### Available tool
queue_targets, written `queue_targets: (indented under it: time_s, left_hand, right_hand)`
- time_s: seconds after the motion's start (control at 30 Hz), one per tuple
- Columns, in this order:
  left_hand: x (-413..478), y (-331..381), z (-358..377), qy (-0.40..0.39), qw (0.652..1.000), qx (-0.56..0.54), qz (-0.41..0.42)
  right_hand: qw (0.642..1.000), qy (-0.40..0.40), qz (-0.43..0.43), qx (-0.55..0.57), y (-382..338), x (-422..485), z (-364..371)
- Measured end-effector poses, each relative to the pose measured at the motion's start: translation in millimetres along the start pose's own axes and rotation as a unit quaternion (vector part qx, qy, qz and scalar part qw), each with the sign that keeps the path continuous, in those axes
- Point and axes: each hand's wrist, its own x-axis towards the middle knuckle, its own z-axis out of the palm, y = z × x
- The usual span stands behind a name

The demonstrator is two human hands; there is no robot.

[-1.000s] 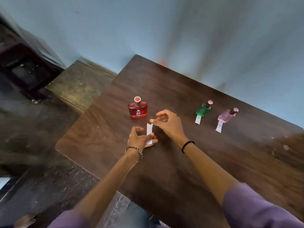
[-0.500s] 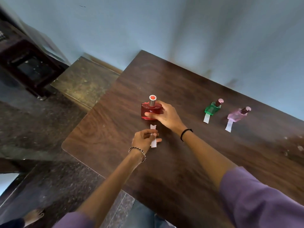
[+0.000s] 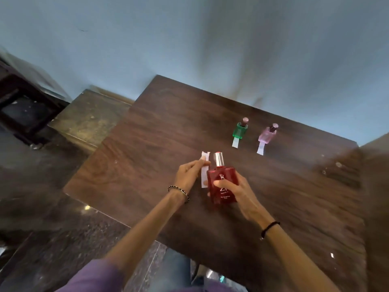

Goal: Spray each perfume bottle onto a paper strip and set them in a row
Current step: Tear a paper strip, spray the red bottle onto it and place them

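Red bottle [image 3: 222, 186]: off the table now, lifted upright toward the camera; 0.5 s ago it stood on the wood.
Right hand [image 3: 235, 191]: wrapped round the bottle body, thumb across the front label.
Left hand [image 3: 190, 175]: pinching the paper strip [image 3: 204, 169], raised just beside the bottle's sprayer; earlier it was lower, near the tabletop.
Green bottle [image 3: 240, 130], pink bottle [image 3: 267, 134]: unchanged, side by side at the far side of the table [image 3: 147, 157], each on its own strip.

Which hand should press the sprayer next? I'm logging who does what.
Right. The right hand already grips the red bottle, nozzle up beside the strip, so probably a finger can reach the top. The left hand is busy pinching the strip.
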Motion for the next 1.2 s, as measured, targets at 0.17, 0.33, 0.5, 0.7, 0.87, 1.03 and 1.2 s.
queue_targets:
  time_s: [0.17, 0.33, 0.5, 0.7, 0.87, 1.03, 1.2]
  left_hand:
    - [-31, 21, 35, -0.1, 0.995, 0.005, 0.03]
    - [-56, 23, 58, -0.174, 0.984, -0.009, 0.037]
    - [-72, 21, 75, -0.237, 0.968, 0.057, 0.064]
    - [-75, 10, 101, -0.204, 0.973, 0.065, 0.086]
    - [-75, 9, 111, -0.16, 0.979, 0.068, 0.108]
    - [-74, 12, 112, -0.116, 0.981, 0.085, 0.132]
    - [-71, 13, 115, -0.049, 0.979, 0.116, 0.163]
  right_hand:
    - [1.0, 0.013, -0.013, 0.025, 3, -46, -1]
    - [0.994, 0.029, -0.021, 0.102, 13, -72, -11]
    - [0.988, 0.053, -0.029, 0.14, 19, -95, -25]
    - [0.984, 0.125, -0.062, 0.106, 19, -110, -33]
    - [0.978, 0.195, -0.073, -0.022, 18, -109, -37]
    - [0.94, 0.264, -0.103, -0.188, 10, -110, -30]
    - [0.852, 0.332, -0.089, -0.394, -1, -114, -16]
